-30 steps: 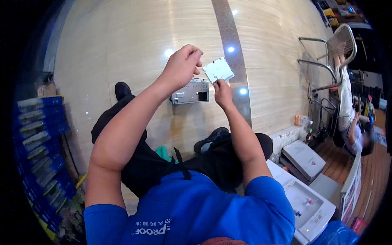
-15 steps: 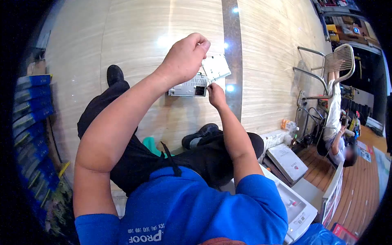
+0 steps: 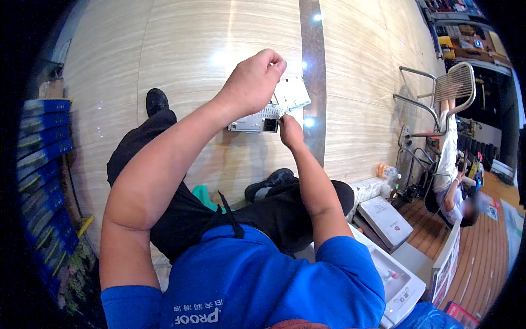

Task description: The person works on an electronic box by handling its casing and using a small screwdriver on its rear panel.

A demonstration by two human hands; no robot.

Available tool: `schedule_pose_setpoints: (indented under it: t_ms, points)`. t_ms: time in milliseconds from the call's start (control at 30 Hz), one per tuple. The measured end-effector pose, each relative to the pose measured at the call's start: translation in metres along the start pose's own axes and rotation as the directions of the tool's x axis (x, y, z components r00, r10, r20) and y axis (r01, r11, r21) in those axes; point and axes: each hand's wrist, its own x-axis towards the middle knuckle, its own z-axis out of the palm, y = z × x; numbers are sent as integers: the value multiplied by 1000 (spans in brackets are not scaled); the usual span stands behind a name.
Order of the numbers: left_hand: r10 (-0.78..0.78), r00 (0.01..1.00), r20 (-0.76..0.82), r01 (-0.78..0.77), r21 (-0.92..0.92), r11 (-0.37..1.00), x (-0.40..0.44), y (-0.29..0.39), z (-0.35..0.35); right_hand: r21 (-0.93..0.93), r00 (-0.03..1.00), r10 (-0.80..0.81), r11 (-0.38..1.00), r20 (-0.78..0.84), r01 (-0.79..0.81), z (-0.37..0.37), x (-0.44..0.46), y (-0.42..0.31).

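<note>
A thin, pale square plate is tilted over the back right corner of a silver metal box, which has slots and a dark opening and rests on the floor. My right hand has its fingers closed on the plate's lower corner, beside the box. My left hand is raised above the box, left of the plate, with fingers curled and pinched together. Whatever those fingertips hold, if anything, is too small to make out.
A metal chair stands at right, near a seated person. Grey flat boxes and a white tray-like item lie lower right. Blue-edged stacks line the left. A green object is near my legs.
The plate has turned and come down close to the box, with my right hand moving to the box's right edge. My left hand has shifted slightly right, and the view has moved.
</note>
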Motion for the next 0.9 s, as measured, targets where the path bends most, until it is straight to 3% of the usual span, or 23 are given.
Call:
schedule_pose_setpoints:
  t_ms: [233, 400, 500, 700, 800, 900]
  points:
    - [0, 1000, 12, 0, 14, 1000, 0, 0, 2, 27, 999, -13, 1000, -47, 14, 8, 2, 3]
    - [12, 1000, 19, -12, 17, 1000, 1, -3, 3, 240, 993, 70, 970, -95, -45, 14, 3, 5]
    - [40, 999, 5, -40, 8, 999, 0, -4, 4, 260, 992, 95, 963, -86, -70, 17, 3, 6]
    - [51, 999, 16, -52, 4, 999, 2, -8, 6, 235, 987, 117, 968, -110, -88, 17, -2, -1]
    - [42, 999, 23, -43, 16, 999, 2, -6, 7, 187, 980, 33, 982, -199, 5, 30, -1, 7]
    - [66, 998, 10, -66, -26, 998, 1, -10, 10, 128, 987, 84, 990, -140, -67, 22, -3, -3]
